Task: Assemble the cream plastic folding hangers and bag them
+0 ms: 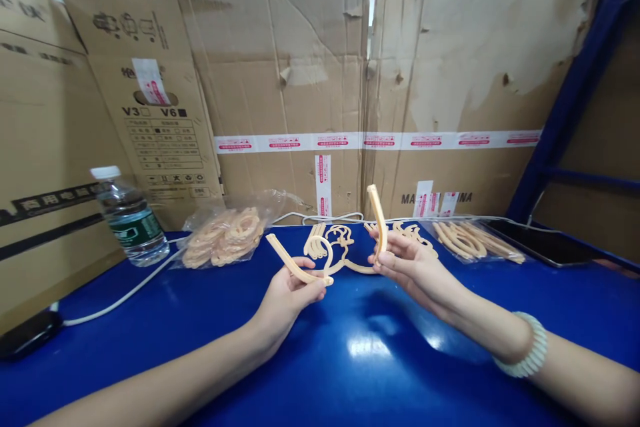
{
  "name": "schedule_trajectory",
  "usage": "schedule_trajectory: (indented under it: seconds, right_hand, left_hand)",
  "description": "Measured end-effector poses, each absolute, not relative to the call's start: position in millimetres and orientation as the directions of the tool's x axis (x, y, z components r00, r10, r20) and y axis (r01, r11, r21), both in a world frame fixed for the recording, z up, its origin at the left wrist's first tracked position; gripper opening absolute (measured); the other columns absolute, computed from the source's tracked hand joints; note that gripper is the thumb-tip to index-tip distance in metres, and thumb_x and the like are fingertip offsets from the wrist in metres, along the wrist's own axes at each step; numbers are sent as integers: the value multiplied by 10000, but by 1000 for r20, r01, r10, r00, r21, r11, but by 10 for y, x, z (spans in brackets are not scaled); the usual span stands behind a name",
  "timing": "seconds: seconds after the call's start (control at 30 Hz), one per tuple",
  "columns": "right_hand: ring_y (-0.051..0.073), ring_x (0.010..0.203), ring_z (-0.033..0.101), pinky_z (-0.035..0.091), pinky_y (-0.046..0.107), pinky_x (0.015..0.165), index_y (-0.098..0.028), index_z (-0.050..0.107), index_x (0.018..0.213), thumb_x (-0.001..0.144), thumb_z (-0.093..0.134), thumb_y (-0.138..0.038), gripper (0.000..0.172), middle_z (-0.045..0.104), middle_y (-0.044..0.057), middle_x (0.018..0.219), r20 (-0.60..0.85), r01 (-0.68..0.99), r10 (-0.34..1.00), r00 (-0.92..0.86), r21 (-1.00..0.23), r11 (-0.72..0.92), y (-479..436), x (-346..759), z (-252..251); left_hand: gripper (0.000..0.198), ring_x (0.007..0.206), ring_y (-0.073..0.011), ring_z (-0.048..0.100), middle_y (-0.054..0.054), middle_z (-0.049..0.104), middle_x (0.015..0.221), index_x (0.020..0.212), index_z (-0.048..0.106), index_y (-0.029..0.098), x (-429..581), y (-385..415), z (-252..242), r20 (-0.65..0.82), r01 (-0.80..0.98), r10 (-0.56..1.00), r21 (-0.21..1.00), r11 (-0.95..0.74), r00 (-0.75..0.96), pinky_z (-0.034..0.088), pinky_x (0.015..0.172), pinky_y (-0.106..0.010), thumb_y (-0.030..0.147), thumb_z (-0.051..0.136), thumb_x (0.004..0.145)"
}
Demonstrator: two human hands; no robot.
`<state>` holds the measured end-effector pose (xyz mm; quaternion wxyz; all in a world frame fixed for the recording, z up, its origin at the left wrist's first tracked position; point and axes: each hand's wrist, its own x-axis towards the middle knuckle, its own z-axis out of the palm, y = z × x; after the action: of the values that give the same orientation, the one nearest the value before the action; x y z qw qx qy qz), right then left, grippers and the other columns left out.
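My left hand [290, 295] is closed on a cream plastic piece [293, 263] with a straight arm and a small loop at its near end. My right hand [407, 265] pinches another cream curved strip [379, 220] that stands upright from my fingers. A thin curved part [350, 265] runs between the two held pieces, just above the blue table [350, 360]. Both hands hover near the table's middle, a little apart. More loose cream pieces [330, 238] lie flat behind them.
A clear bag of cream rings [227, 235] lies at the back left beside a water bottle [131, 217]. Another bag of curved strips [475, 240] lies at the back right, next to a dark tablet [543, 243]. Cardboard walls [300, 93] enclose the table. A white cable [125, 293] runs left to a black device [25, 333].
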<state>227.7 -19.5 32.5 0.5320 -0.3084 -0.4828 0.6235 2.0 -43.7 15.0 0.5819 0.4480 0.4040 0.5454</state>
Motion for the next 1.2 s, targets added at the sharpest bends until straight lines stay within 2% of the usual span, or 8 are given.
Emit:
schedule_trajectory:
  seconds: [0.07, 0.13, 0.27, 0.33, 0.7, 0.83, 1.03, 1.2]
  right_hand:
    - [148, 837, 671, 524, 276, 821, -175, 665, 973, 639, 884, -279, 413, 685, 24, 848, 123, -358, 948, -295, -934, 10, -213, 2255, 267]
    - [137, 801, 664, 517, 262, 782, -166, 672, 908, 638, 886, -277, 361, 705, 32, 837, 137, -341, 931, -339, -940, 14, -233, 2219, 220]
    - [103, 686, 615, 466, 206, 624, -152, 689, 871, 608, 899, -258, 353, 698, 14, 760, 149, -300, 913, -381, -953, 30, -271, 2142, 166]
    - [104, 666, 610, 456, 206, 598, -149, 694, 886, 607, 899, -271, 367, 700, 18, 753, 138, -294, 909, -394, -956, 18, -279, 2116, 149]
    - [112, 680, 663, 524, 225, 682, -141, 701, 903, 682, 867, -282, 311, 741, 50, 804, 148, -272, 873, -464, -962, 19, -282, 2070, 7]
    - [118, 679, 676, 539, 224, 680, -134, 703, 872, 685, 863, -293, 292, 741, 52, 793, 135, -256, 861, -491, -967, 5, -315, 2052, 12]
    - [125, 681, 684, 551, 225, 675, -121, 701, 830, 684, 852, -261, 252, 734, 44, 753, 135, -205, 802, -582, -979, 16, -367, 2043, 72]
    - [129, 669, 686, 554, 230, 663, -121, 693, 817, 664, 857, -265, 266, 737, 47, 750, 138, -199, 821, -554, -980, 30, -360, 2054, 66]
  left_hand:
    - [544, 650, -102, 620, 10, 691, 754, 961, 487, 173, 44, -462, 163, 32, -291, 996, 957, -7, 83, 486, 673, -228, 253, 876, 590]
    - [548, 648, -95, 610, 23, 679, 735, 946, 475, 176, 60, -473, 162, 48, -301, 994, 954, -17, 96, 480, 661, -216, 255, 880, 584]
    - [540, 639, -98, 592, 27, 666, 704, 888, 455, 186, 70, -463, 115, 80, -300, 987, 953, -36, 136, 468, 638, -210, 246, 886, 568]
    - [525, 633, -100, 583, 24, 660, 698, 855, 445, 189, 68, -451, 84, 97, -296, 983, 954, -47, 158, 462, 629, -211, 242, 882, 568]
    - [385, 656, -93, 538, 35, 610, 728, 801, 424, 194, 50, -462, 31, 190, -202, 944, 970, -137, 271, 442, 633, -210, 155, 776, 650]
    - [372, 630, -99, 530, 43, 586, 724, 793, 414, 203, 69, -462, 9, 204, -168, 921, 974, -155, 332, 453, 586, -215, 127, 746, 643]
    - [344, 675, -137, 624, 28, 609, 785, 810, 429, 202, 62, -517, -11, 195, -124, 885, 980, -156, 422, 528, 602, -258, 112, 725, 661]
    - [352, 635, -125, 660, 26, 654, 762, 834, 427, 201, 68, -518, 14, 195, -102, 897, 981, -167, 397, 546, 640, -258, 139, 740, 685]
